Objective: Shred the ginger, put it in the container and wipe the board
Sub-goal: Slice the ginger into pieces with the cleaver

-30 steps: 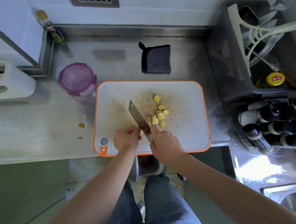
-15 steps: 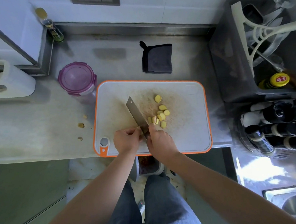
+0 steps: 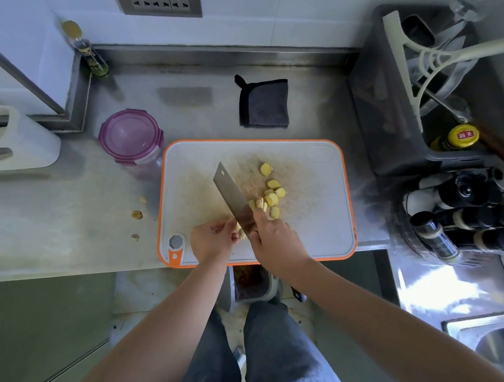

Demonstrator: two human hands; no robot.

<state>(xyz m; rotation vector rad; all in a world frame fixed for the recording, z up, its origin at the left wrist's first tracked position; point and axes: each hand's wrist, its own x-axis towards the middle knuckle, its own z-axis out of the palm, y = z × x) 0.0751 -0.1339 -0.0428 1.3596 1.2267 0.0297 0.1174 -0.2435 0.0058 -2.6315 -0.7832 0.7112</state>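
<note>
Hands meet at the near edge of the cutting board. On my feed, the right hand is wrapped around the handle of the cleaver, forefinger laid along the heel of the blade. The blade's long axis runs diagonally: heel at the near right, squared tip pointing far left, toward the container. The left hand pinches a small ginger piece between curled fingertips, pressed against the blade's left face near the heel. I count a loose cluster of ginger slices on the board, on the blade's right side, the nearest ones touching it. The container, purple lid on, stands on the tabletop just beside the board's far left corner. A dark folded cloth lies beyond the board. Three ginger scraps lie on the tabletop left of the board.
</note>
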